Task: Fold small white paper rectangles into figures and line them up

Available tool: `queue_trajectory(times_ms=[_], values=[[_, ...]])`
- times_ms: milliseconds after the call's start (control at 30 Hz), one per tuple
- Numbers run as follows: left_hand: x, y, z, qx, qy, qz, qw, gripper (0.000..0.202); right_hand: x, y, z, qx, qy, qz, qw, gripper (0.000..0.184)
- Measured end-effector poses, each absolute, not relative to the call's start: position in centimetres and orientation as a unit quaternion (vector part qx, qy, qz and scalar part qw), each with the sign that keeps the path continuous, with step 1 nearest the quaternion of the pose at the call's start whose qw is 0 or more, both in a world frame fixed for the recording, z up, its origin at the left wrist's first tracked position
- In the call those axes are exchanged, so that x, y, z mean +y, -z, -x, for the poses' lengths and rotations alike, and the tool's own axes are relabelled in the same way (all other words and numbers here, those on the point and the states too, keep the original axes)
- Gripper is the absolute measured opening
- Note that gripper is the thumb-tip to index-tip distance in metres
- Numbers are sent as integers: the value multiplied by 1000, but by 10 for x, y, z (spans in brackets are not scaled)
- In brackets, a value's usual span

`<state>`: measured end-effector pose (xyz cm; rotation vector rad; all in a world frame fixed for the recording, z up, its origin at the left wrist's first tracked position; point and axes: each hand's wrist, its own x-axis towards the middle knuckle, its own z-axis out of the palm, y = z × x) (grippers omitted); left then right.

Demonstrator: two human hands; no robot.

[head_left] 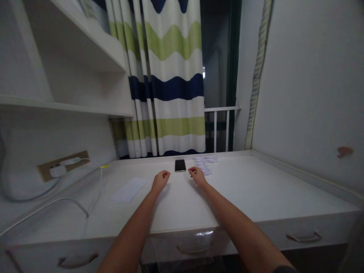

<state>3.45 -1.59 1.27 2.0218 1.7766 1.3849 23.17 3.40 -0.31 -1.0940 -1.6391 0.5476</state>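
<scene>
My left hand (161, 179) is held above the white desk with its fingers curled into a pinch. Anything between those fingertips is too small to make out. My right hand (198, 175) is also pinched closed, and a tiny pale bit shows at its fingertips that I cannot name. A dark smartphone (180, 165) lies flat just beyond and between both hands. Close behind my right hand is a loose group of small white paper pieces (203, 163). To the left of my left hand lies a flat white sheet of paper (129, 190).
The white desk (270, 185) has drawers with metal handles (304, 237) along its front. White cables (65, 198) run over its left side from plugs (58, 170) in a wall socket. A shelf (65, 108) overhangs the left; a striped curtain (176, 110) hangs behind.
</scene>
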Motion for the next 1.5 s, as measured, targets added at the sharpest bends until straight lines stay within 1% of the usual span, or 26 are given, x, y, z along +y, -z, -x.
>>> queue_trajectory(times_ms=[133, 233, 400, 500, 567, 833, 900, 1000, 1100, 1233, 1367, 1500], values=[[-14, 7, -27, 627, -433, -640, 101, 27, 31, 16, -227, -694, -274, 466, 474, 17], [-15, 10, -24, 627, -444, -627, 129, 23, 27, 19, -229, -691, -290, 475, 461, 15], [-13, 9, -25, 633, -449, -612, 152, 21, 24, 17, -230, -711, -273, 474, 441, 17], [-13, 8, -20, 626, -452, -622, 130, 20, 25, 18, -231, -720, -261, 476, 433, 18], [-14, 3, -10, 624, -432, -644, 99, 22, 26, 19, -231, -723, -256, 475, 432, 19], [-34, -21, 68, 725, -298, -620, -46, 29, 27, 19, -231, -734, -253, 468, 422, 18], [-38, -20, 84, 735, -268, -621, -48, 32, 28, 19, -231, -735, -252, 469, 421, 18], [-41, -12, 98, 736, -254, -627, -36, 36, 29, 20, -231, -736, -253, 468, 419, 19], [-44, -2, 102, 736, -248, -630, -12, 34, 29, 20, -231, -737, -249, 472, 415, 20], [-51, 4, 101, 736, -288, -612, 4, 25, 27, 20, -231, -738, -243, 470, 418, 20], [-57, 0, 101, 750, -327, -575, 18, 30, 27, 20, -231, -743, -235, 467, 419, 19], [-62, -6, 101, 777, -331, -536, -24, 32, 27, 20, -231, -742, -227, 475, 415, 20]])
